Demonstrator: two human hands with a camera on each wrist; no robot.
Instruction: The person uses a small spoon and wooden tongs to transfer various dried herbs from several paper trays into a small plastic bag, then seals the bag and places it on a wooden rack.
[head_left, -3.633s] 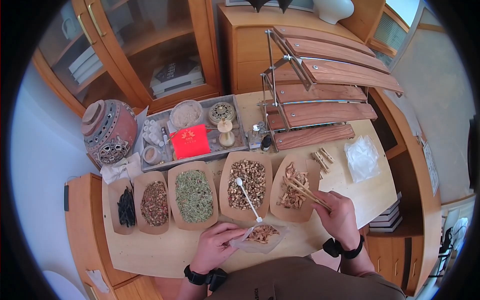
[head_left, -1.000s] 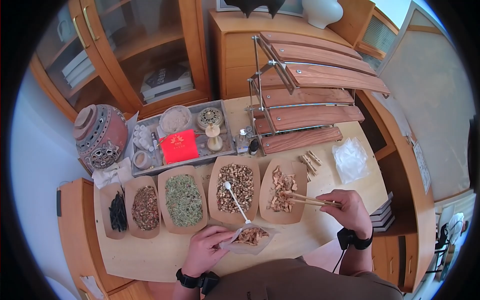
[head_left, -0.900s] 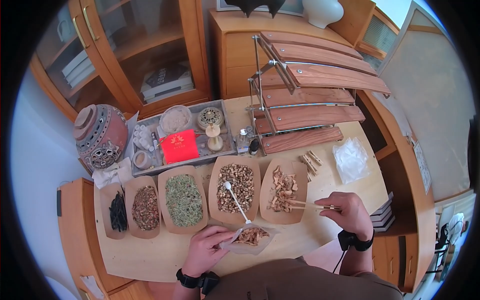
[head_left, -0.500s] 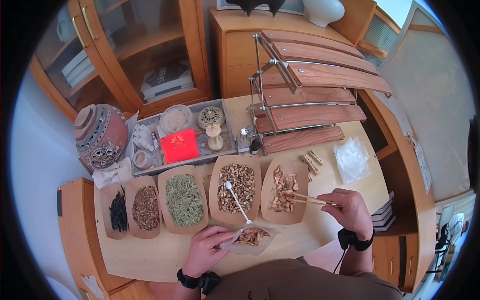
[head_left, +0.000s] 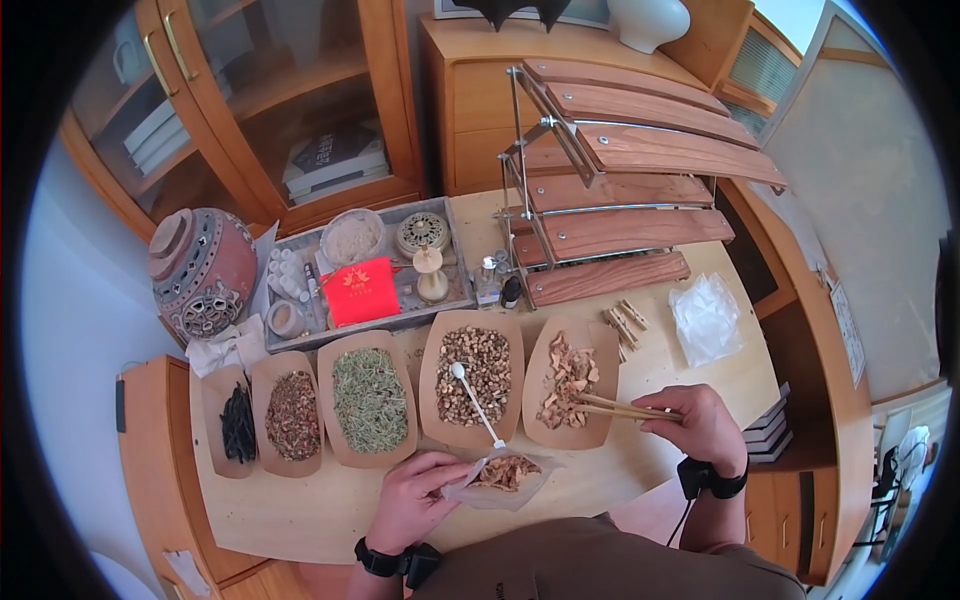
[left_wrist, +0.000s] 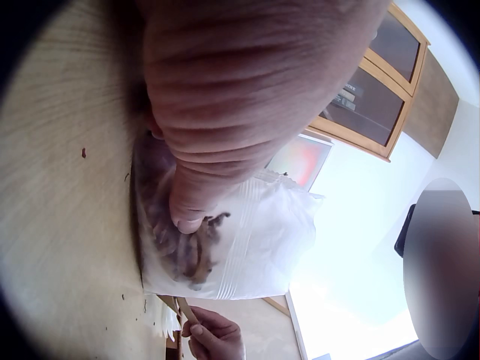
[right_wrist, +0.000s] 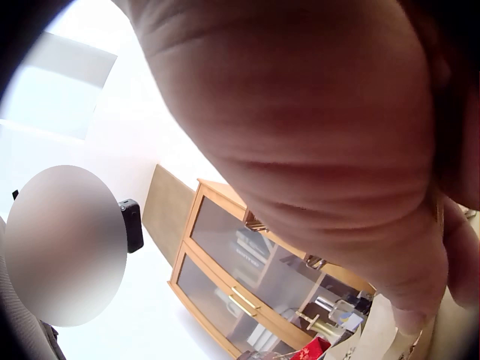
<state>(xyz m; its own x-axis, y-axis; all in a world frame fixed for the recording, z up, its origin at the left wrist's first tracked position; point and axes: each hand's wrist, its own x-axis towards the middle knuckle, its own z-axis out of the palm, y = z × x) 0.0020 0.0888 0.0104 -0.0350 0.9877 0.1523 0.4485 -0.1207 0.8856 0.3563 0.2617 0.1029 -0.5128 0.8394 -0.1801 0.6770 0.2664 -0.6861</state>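
In the head view my left hand (head_left: 412, 502) pinches the edge of a small translucent pouch (head_left: 460, 492), its mouth open, with brown dried chips (head_left: 506, 471) inside. The left wrist view shows the thumb pressed on the pouch's side, chips dark through its wall. My right hand (head_left: 705, 428) grips light wooden tweezers (head_left: 632, 409). Their tips reach into the rightmost paper tray (head_left: 590, 433), among similar chips (head_left: 567, 378). In the right wrist view the hand covers most of the tweezers. A white spoon (head_left: 476, 400) lies across the neighbouring tray of chopped brown pieces (head_left: 487, 352).
Further left stand paper trays of green herb (head_left: 370, 398), reddish bits (head_left: 293, 415) and black strips (head_left: 238, 425). Behind are a grey tray (head_left: 405, 320) with a red packet (head_left: 361, 292), a slatted wooden rack (head_left: 640, 232), clothespins (head_left: 626, 318) and clear plastic bags (head_left: 704, 318).
Since the first frame the right hand has shifted rightward and the tweezers have tilted flatter. Over the last second their tips shift among the chips; the left hand and pouch stay put.
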